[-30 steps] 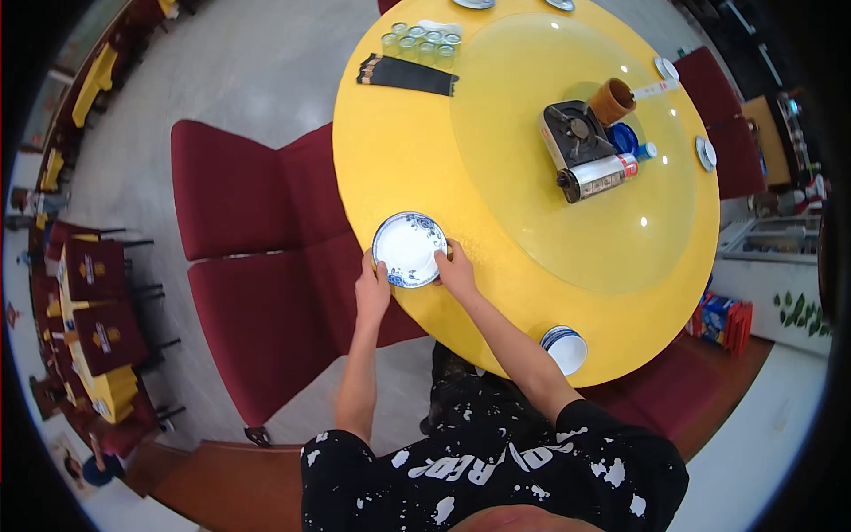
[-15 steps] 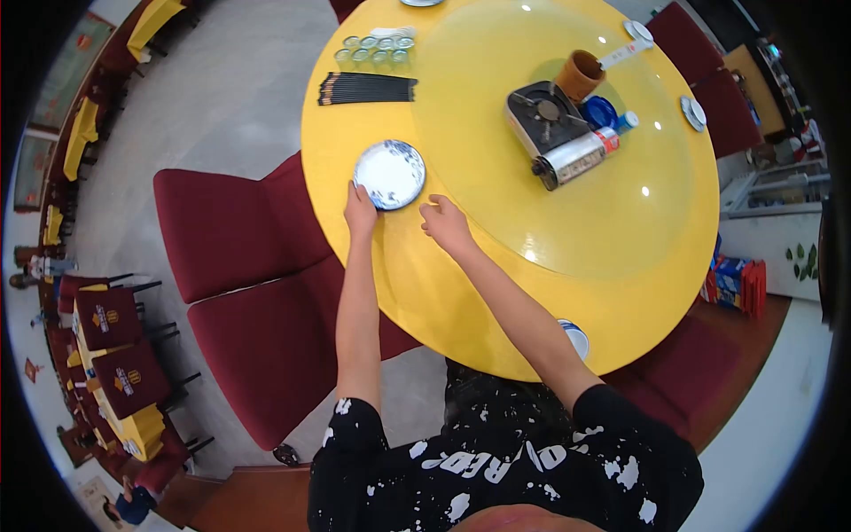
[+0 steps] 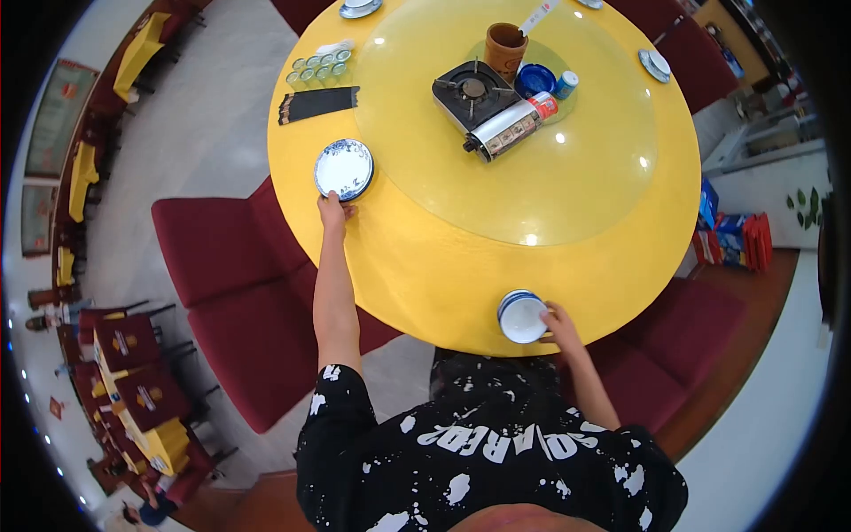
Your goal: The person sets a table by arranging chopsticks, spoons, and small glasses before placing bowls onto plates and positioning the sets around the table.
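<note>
A blue-and-white plate (image 3: pixel 344 168) lies on the yellow round table (image 3: pixel 425 257) near its left edge. My left hand (image 3: pixel 332 210) stretches out to it, fingertips touching the plate's near rim. At the table's near edge stands a stack of blue-rimmed white bowls (image 3: pixel 520 316). My right hand (image 3: pixel 560 324) grips the right side of that stack.
A glass turntable (image 3: pixel 567 168) carries a portable gas stove (image 3: pixel 470 93), a gas canister (image 3: pixel 512 124), a brown pot (image 3: pixel 505 40) and a blue dish. Small glasses (image 3: pixel 317 60) and black chopsticks (image 3: pixel 317 103) lie at the far left. Red chairs (image 3: pixel 222 239) ring the table.
My right hand has left the plate and come back to the bowl stack at the near edge. My left hand has slid the plate farther left along the table.
</note>
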The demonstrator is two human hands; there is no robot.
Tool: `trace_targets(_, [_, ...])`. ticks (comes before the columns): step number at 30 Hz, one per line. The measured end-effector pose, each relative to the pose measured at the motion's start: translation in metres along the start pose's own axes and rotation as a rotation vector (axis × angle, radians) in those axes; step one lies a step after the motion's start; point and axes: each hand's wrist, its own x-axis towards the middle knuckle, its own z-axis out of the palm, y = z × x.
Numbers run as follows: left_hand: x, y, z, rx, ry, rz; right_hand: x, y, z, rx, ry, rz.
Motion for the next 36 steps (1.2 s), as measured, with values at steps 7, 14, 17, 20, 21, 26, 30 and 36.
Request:
trace_targets(7, [-0.253,-0.098,0.083,0.096,-0.327,-0.274,0.034,0.006,-0.003,-0.017,-0.321,0.016])
trace_targets(14, [-0.439,-0.140,0.149,-0.043,-0.516,-0.567,0.055,0.021,0.009,-0.007,-0.382,-0.083])
trace_targets(17, [-0.429,-0.129,0.129,-0.128,-0.454,-0.589,0.059,0.012,0.034,-0.089,-0.414,-0.160])
trace_targets(20, [-0.405,-0.095,0.112,-0.125,-0.332,-0.406,0.062,-0.025,0.079,-0.053,-0.431,-0.149])
trace_targets(21, [-0.388,-0.086,0.101,-0.070,-0.313,-0.295,0.064,-0.044,0.096,-0.060,-0.428,-0.172])
trace_targets(26, [-0.289,0.005,0.060,0.115,-0.326,0.037,0.094,-0.141,0.176,-0.026,-0.435,-0.262])
trace_targets(30, [-0.187,0.101,0.033,0.152,-0.280,0.138,0.134,-0.259,0.265,-0.039,-0.446,-0.347])
trace_targets(36, [-0.020,0.202,0.002,0.128,-0.292,0.052,0.208,-0.422,0.386,-0.046,-0.619,-0.120])
